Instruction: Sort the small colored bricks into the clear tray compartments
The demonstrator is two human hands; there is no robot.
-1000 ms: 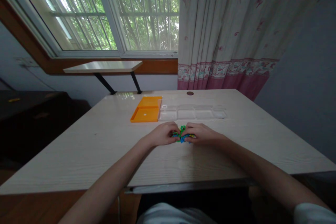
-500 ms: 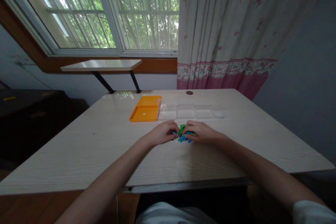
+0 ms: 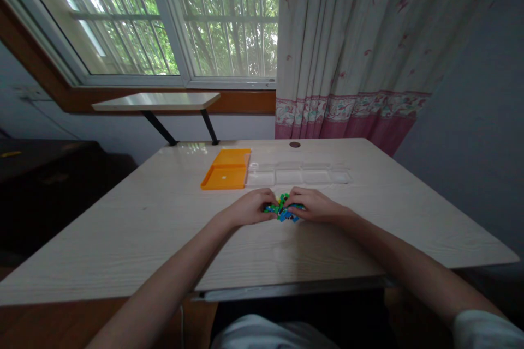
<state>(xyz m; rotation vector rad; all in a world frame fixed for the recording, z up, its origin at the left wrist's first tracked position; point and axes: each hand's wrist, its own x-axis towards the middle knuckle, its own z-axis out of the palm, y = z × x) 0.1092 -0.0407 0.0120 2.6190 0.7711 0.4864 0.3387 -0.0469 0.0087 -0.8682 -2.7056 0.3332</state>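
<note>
A small heap of blue, green and yellow plastic pieces [image 3: 285, 211], with a few dark ones among them, lies on the table. They look like tiny building bricks, too small to make out singly. From the left, my left hand [image 3: 256, 207] curls its fingers and thumb round one side of the heap. My right hand [image 3: 311, 205] does the same from the right, fingertips in among the pieces. Both hands are closed on some of them, and part of the heap is hidden under the fingers.
Behind my hands lies an orange plastic case [image 3: 226, 176], opened flat. Beside it is a clear tray with compartments [image 3: 301, 175]. A raised white shelf [image 3: 159, 101] on black legs stands at the table's [image 3: 135, 240] back left. A curtain [image 3: 339, 65] hangs beyond.
My left fingers have shifted slightly, and more green and blue pieces show beside them. My right hand stays nearly in place. The case and tray have not moved.
</note>
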